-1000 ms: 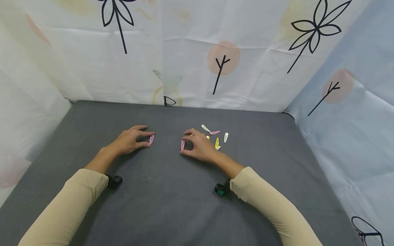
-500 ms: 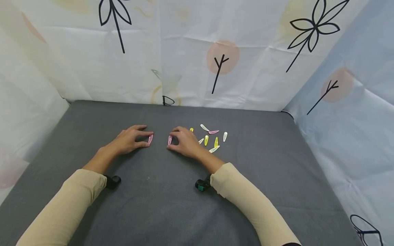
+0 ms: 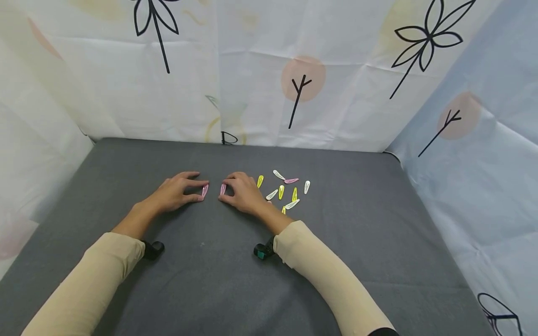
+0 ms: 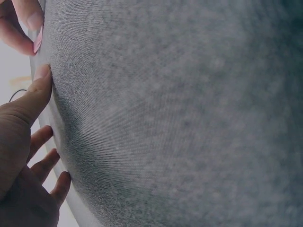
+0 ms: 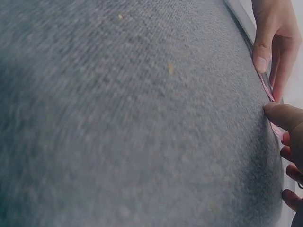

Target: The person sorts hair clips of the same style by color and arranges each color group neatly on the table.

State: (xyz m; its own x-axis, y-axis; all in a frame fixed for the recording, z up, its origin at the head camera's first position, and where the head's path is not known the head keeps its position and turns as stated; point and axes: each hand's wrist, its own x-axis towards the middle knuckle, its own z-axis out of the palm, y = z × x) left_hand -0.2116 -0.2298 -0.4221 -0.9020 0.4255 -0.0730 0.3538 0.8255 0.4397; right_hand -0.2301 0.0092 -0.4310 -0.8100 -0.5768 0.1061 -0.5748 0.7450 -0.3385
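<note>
Near the middle of the grey table, my left hand (image 3: 174, 192) pinches a pink hair clip (image 3: 205, 190) lengthwise between thumb and forefinger. Facing it a short gap away, my right hand (image 3: 245, 193) holds a second pink hair clip (image 3: 223, 189) the same way, thumb at its near end. Both clips are low over the cloth and roughly parallel. The left wrist view catches the right hand's pink clip (image 4: 38, 41) at the upper left. In the right wrist view, the left hand's pink clip (image 5: 266, 86) shows under its thumb.
Loose hair clips lie scattered right of my right hand, among them a yellow clip (image 3: 260, 181), a white clip (image 3: 272, 194) and a pink clip (image 3: 291, 180). Grey cloth (image 3: 201, 280) covers the table. Printed fabric walls (image 3: 252, 93) enclose the back and sides.
My right hand has moved left with its pink hair clip, up close to the left hand's clip. More of the scattered clips are uncovered. The left hand has stayed nearly still.
</note>
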